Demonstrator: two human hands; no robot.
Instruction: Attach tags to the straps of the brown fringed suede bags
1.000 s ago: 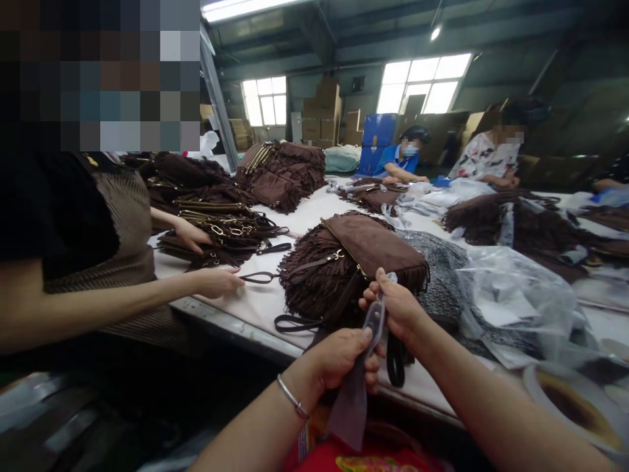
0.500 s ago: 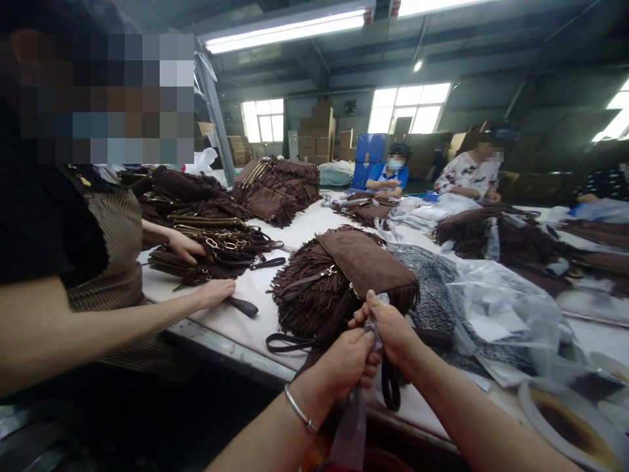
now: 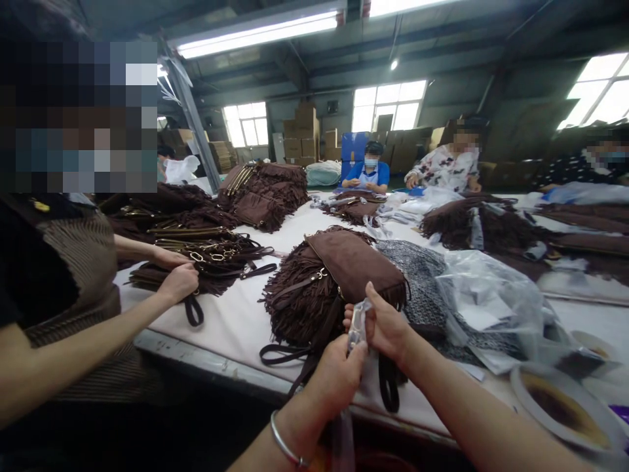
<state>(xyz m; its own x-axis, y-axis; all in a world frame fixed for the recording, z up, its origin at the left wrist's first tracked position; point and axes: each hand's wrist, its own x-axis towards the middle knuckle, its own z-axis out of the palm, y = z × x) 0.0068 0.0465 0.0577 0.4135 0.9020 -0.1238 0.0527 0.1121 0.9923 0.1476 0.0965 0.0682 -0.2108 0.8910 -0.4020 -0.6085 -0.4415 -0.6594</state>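
The long white counter [image 3: 236, 321] carries a brown fringed bag [image 3: 304, 295] near its front edge, a heap of strapped bags [image 3: 211, 252] at left, grey patterned cloth [image 3: 417, 275] and crumpled clear plastic [image 3: 496, 295] at right, more fringed bags [image 3: 472, 226] farther back.

1. The left hand [image 3: 341, 375] is bare.
2. Just behind that hand, round the wrist, sits a thin silver-coloured bangle [image 3: 284, 446] (plain smooth metal, rounded, catching a line of light along its upper edge).
3. Behind the bangle the left forearm [image 3: 260, 460] is bare down to the bottom edge of the view.
4. The right hand [image 3: 386, 326] is bare too.
5. Behind it the right forearm [image 3: 466, 419] runs uncovered from the wrist to the lower right corner.
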